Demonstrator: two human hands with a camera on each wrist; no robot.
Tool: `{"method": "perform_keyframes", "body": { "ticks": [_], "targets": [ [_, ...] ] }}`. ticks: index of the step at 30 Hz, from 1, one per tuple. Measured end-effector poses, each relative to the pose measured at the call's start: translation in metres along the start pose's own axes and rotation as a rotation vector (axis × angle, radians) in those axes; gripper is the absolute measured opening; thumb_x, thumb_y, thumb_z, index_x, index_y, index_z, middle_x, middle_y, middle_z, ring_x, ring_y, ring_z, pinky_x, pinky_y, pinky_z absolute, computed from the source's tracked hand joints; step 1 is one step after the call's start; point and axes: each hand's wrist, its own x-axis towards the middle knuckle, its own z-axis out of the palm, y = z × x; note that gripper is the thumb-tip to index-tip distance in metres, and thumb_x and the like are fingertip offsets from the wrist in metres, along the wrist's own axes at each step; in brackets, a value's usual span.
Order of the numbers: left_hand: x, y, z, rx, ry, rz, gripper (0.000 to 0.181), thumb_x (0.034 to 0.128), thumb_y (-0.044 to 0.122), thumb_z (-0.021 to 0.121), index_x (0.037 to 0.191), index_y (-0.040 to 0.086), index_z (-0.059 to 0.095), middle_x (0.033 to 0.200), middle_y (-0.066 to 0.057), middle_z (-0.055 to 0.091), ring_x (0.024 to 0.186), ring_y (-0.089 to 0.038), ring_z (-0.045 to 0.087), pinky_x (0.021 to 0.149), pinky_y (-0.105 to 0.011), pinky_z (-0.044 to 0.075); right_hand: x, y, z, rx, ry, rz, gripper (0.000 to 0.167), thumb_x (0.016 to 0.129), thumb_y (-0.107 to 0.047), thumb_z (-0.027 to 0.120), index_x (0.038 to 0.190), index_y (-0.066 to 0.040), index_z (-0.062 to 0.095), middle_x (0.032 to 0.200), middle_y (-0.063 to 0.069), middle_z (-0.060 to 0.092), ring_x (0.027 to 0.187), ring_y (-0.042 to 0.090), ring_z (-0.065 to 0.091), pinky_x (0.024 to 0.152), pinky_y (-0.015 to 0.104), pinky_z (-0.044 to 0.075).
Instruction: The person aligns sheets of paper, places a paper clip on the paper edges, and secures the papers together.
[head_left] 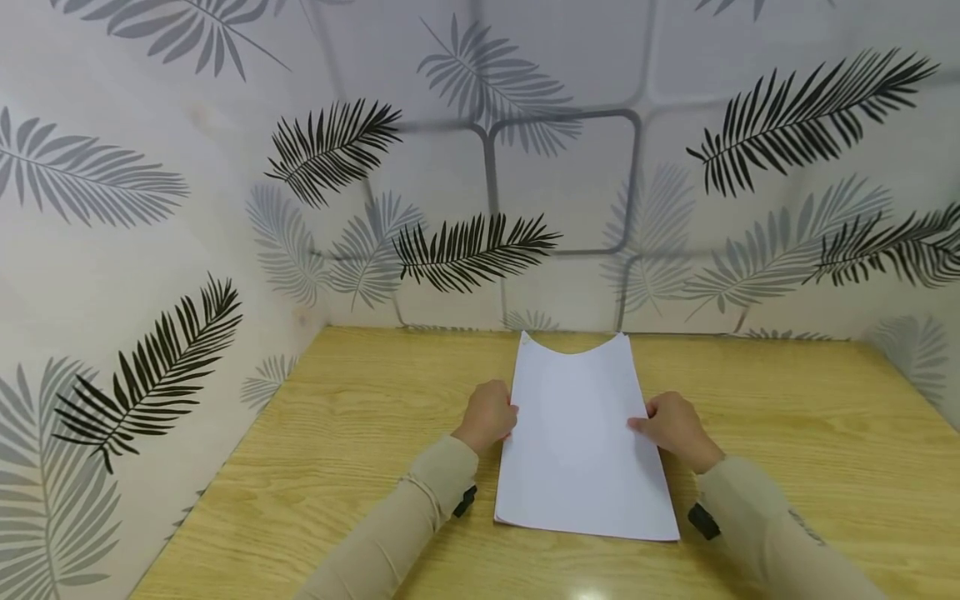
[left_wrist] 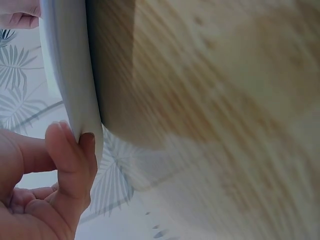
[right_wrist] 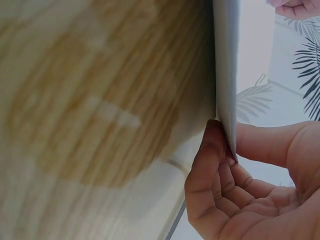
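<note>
A stack of white paper (head_left: 577, 442) is held by both hands at its long sides, over the table. Its far edge dips in the middle, so the sheets bow. My left hand (head_left: 489, 415) grips the left side; in the left wrist view its fingers (left_wrist: 75, 170) bend at the paper's edge. On the opposite side my right hand (head_left: 677, 427) pinches the paper, thumb on top and fingers underneath, as the right wrist view shows with the thumb and fingers around the sheets (right_wrist: 227, 75). A small clip-like shape (right_wrist: 260, 79) shows at one far corner.
The wood-grain table (head_left: 360, 417) reaches back to a wall (head_left: 570, 183) covered with a leaf pattern. Another patterned wall (head_left: 150, 250) stands along the left side. Dark straps (head_left: 465, 501) sit at both wrists below the beige sleeves.
</note>
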Motion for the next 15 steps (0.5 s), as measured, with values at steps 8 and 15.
{"method": "perform_keyframes", "body": {
  "ticks": [8,15],
  "targets": [
    [-0.004,0.002,0.002,0.062,0.041,0.053,0.030,0.0852,-0.006,0.066,0.110,-0.010,0.051,0.074,-0.020,0.062,0.061,-0.025,0.059,0.054,-0.030,0.049,0.002,-0.002,0.002,-0.090,0.002,-0.013,0.034,0.084,-0.011,0.072,0.060,0.001,0.052,0.057,0.001,0.045,0.056,0.017,0.043,0.051,0.027,0.037],
    [-0.007,0.002,0.004,0.113,0.001,0.051,0.031,0.0818,-0.004,0.072,0.109,-0.011,0.060,0.100,-0.024,0.066,0.088,-0.031,0.065,0.072,-0.036,0.054,0.003,-0.011,0.003,-0.152,-0.049,0.064,0.031,0.085,-0.013,0.072,0.071,0.010,0.056,0.066,0.010,0.051,0.060,0.020,0.047,0.054,0.030,0.043]
  ]
}}
